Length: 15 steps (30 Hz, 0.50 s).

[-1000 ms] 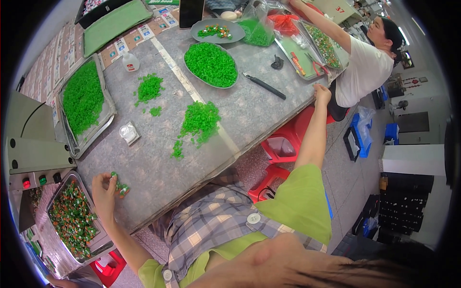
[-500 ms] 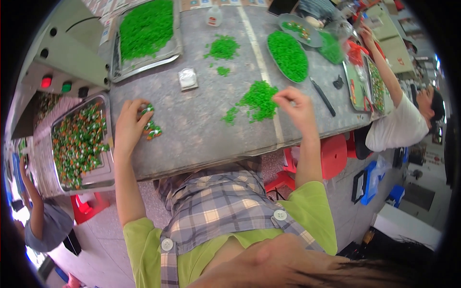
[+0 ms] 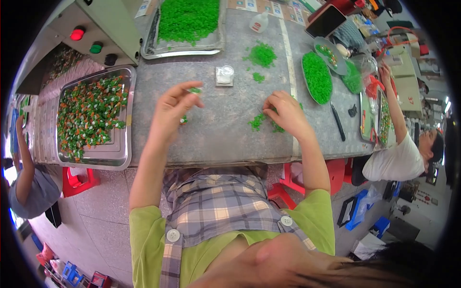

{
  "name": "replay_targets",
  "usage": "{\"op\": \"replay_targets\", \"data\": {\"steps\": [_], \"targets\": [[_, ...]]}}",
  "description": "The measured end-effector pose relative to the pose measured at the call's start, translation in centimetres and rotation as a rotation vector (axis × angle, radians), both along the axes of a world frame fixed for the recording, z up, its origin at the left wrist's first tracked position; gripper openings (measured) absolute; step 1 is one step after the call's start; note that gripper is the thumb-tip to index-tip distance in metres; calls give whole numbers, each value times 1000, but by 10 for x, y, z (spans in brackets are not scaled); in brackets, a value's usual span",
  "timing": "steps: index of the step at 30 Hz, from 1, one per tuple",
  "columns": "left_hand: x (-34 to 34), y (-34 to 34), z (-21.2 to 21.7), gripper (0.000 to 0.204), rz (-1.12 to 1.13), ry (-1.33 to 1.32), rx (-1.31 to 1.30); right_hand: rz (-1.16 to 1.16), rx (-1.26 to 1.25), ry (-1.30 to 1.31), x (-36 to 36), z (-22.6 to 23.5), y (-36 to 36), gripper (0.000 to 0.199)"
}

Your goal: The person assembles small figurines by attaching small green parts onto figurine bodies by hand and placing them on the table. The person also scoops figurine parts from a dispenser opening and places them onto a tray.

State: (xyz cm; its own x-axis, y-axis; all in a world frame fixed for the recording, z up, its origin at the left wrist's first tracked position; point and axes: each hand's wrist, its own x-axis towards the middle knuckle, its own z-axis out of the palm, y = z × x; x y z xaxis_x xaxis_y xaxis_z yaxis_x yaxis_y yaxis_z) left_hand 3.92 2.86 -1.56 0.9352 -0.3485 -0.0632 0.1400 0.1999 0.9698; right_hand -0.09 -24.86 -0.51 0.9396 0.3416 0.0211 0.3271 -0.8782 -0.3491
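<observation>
My left hand [image 3: 175, 108] is raised over the table, thumb and forefinger closed on a small green-and-white piece [image 3: 195, 90]. Below its fingers, a few more mixed-colour pieces [image 3: 184, 119] partly show on the tabletop. My right hand [image 3: 286, 114] is lowered to a loose heap of small green pieces [image 3: 257, 123] and covers much of it. Its fingers are curled in with the tips close together; whatever they pinch is too small or hidden. Between and beyond both hands sits a small square holder with a white pad [image 3: 224, 75].
Metal trays hold mixed pieces [image 3: 130, 105] on the left and green pieces [image 3: 182, 54] at the back. A green-filled oval dish [image 3: 317, 77], black tweezers-like tool [image 3: 338, 122], small bottle [image 3: 259, 22] and another green heap [image 3: 262, 55] lie around. A co-worker [image 3: 396, 153] sits at right.
My left hand has lifted off the mixed pieces with one in its fingertips and moved toward the white pad. My right hand has come down over the green heap. The view has shifted.
</observation>
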Motion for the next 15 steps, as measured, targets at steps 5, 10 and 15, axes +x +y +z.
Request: {"op": "replay_targets", "data": {"steps": [5,10,15], "targets": [[-16,-19,-1,24,-173,361,-304,-261,738,252,-10,23,32,8],[-22,-30,-1,25,-143,364,-210,-360,1337,480,-12,15,67,8],[-27,-31,-3,19,-122,207,-40,-234,1525,460,-10,-4,78,10]]}}
